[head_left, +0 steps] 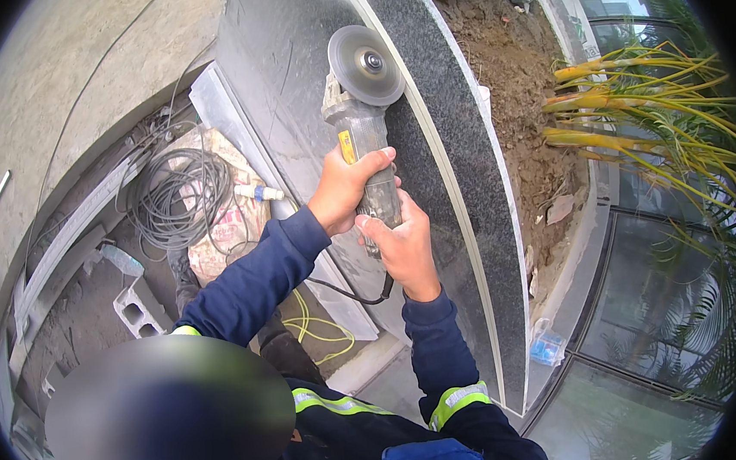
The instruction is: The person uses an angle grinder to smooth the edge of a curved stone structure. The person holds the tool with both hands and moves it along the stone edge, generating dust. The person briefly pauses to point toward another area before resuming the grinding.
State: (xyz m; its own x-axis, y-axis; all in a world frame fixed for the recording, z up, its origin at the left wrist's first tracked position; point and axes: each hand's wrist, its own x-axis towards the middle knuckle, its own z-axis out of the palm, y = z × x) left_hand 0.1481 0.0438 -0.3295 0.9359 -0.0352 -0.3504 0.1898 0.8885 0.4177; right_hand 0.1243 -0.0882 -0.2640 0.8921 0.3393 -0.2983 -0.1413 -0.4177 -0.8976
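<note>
Both my hands are closed around a grey, dust-covered angle grinder [369, 135]. My left hand [343, 189] wraps its body, thumb across the top, just behind the yellow label. Lower down, my right hand [408, 244] grips the rear end, where a black power cord comes out. The round cutting disc [365, 66] points away from me, over a pale line [434, 130] running along a dark speckled stone slab [456, 136]. Whether the disc touches the stone I cannot tell. A whitish haze hangs near the far end of that line.
To the left, a coil of grey cable [177, 197] with a blue-and-white plug [259, 192] lies on a sack [223, 250]. Nearby are a hollow concrete block [141, 308] and a yellow cord [316, 333]. Right of the slab are soil [502, 64], a palm [616, 89] and a plastic bag [547, 347].
</note>
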